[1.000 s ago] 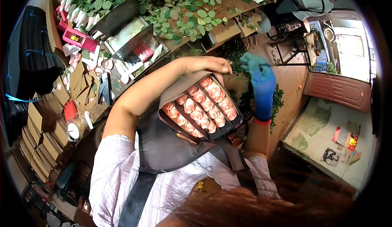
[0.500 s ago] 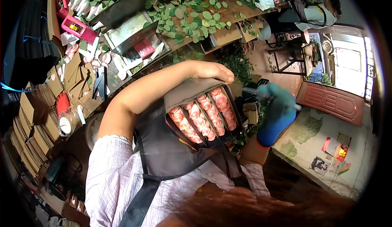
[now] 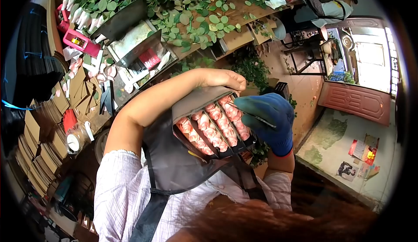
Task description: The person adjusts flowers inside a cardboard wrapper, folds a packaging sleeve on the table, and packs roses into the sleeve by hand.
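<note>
A bundle of pink roses (image 3: 213,126) rests against my dark apron (image 3: 174,168), its blooms in rows parted by thin dark sheets. Grey-brown wrapping (image 3: 198,101) covers its far side. My bare left hand (image 3: 228,80) curls over the top corner of the wrapping, and its forearm circles the bundle from the left. At the right edge of the bundle is my right hand (image 3: 267,118), in a blue and green glove, with its fingers closed and their tips near the outer roses. A thin line shows between the gloved fingers; what they hold is mostly hidden.
Leafy green stems (image 3: 196,17) cover the table ahead. A pink tape dispenser (image 3: 81,42), black scissors (image 3: 106,98) and cardboard pieces (image 3: 80,87) lie to the left, with stacked cardboard (image 3: 41,144) below. Another person (image 3: 333,9) is at the far right.
My right hand has come leftward to the bundle's right edge. The clear strip stretched between it and the bundle no longer shows. My left hand stays on the wrapping.
</note>
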`<action>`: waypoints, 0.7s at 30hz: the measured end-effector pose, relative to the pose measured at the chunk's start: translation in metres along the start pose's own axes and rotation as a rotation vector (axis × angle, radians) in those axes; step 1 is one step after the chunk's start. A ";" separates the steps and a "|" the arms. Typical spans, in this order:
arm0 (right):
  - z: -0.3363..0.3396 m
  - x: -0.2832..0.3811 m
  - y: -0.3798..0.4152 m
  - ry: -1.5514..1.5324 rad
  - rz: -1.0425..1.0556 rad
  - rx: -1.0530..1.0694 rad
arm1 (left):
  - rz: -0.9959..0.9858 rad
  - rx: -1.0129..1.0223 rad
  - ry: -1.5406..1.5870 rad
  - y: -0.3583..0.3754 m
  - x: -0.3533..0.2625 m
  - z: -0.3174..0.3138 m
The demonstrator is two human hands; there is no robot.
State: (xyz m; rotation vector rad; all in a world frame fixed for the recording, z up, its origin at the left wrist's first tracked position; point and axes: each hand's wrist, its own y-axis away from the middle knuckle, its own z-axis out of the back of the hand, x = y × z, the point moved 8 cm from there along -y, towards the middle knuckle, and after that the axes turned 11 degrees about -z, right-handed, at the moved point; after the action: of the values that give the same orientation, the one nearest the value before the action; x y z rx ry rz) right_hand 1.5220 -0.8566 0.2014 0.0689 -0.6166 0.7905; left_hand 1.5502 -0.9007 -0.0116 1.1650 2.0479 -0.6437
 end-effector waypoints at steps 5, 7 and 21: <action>0.001 0.001 -0.001 -0.006 0.006 0.023 | -0.003 -0.037 -0.002 0.002 -0.002 -0.002; 0.003 0.003 -0.003 -0.010 0.010 0.027 | -0.006 -0.041 0.006 0.002 -0.002 -0.002; 0.002 -0.002 -0.007 0.040 0.038 0.083 | -0.041 -0.017 -0.055 -0.008 0.007 0.005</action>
State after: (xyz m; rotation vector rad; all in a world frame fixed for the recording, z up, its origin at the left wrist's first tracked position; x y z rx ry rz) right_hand 1.5245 -0.8633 0.2031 0.1168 -0.5483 0.8521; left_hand 1.5427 -0.9044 -0.0192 1.0865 2.0314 -0.6690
